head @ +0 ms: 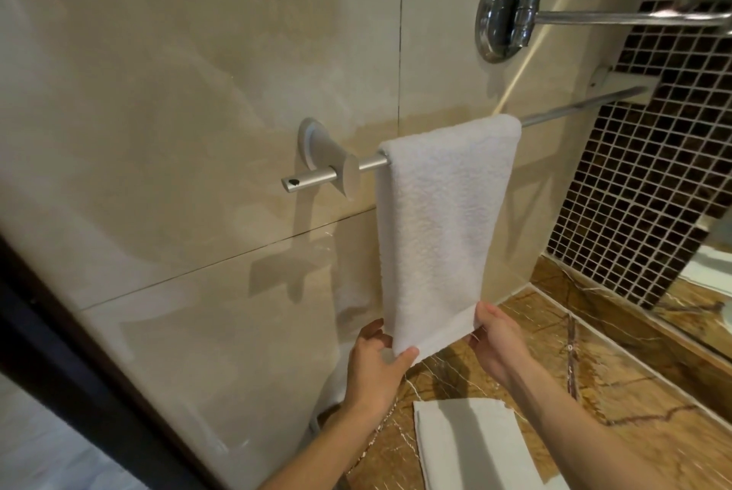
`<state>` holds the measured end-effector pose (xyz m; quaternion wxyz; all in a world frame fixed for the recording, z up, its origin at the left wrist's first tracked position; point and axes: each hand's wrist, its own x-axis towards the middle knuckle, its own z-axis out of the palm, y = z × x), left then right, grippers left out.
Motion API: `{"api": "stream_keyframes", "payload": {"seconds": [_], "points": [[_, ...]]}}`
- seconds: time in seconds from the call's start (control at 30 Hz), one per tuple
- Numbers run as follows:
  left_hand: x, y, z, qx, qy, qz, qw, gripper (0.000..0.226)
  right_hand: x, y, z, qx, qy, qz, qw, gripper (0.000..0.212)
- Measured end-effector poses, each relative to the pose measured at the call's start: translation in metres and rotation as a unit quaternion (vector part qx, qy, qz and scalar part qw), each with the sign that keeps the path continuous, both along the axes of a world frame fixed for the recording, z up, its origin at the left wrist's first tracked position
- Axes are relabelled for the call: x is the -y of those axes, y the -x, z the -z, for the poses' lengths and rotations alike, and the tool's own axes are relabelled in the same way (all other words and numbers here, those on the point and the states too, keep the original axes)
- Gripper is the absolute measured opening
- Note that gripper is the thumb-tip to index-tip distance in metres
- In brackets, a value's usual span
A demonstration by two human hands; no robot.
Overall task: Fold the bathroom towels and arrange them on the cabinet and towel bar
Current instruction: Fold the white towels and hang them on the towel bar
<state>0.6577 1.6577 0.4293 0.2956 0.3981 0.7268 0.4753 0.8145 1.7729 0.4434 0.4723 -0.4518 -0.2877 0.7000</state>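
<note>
One wide-angle camera on the person's head. It faces the wall [178, 74] close up, angled downward, towel bar [313, 177] mid-frame.

The towel [443, 228] I hold is white cloth, fluffy and bumpy. Its bar [372, 164] is dull grey metal. At 1 o'clock a round metal holder [503, 12] shines like a mirror. The wall [198, 93] is smooth, shiny tan tile. At 5 o'clock the counter [594, 390] is glossy brown stone. At 6 o'clock the folded towel [471, 446] is flatter white cloth.
</note>
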Motion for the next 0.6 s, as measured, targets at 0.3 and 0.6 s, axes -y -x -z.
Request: {"api": "stream_keyframes", "payload": {"seconds": [0.3, 0.6], "points": [[-0.008, -0.001, -0.007, 0.034, -0.022, 0.006, 0.999, 0.066, 0.006, -0.018, -0.027, 0.175, -0.067, 0.08, 0.979, 0.022], [-0.02, -0.007, -0.009, 0.078, -0.08, 0.031, 0.993, 0.094, 0.037, -0.003, -0.158, 0.331, -0.546, 0.16, 0.753, 0.019]]}}
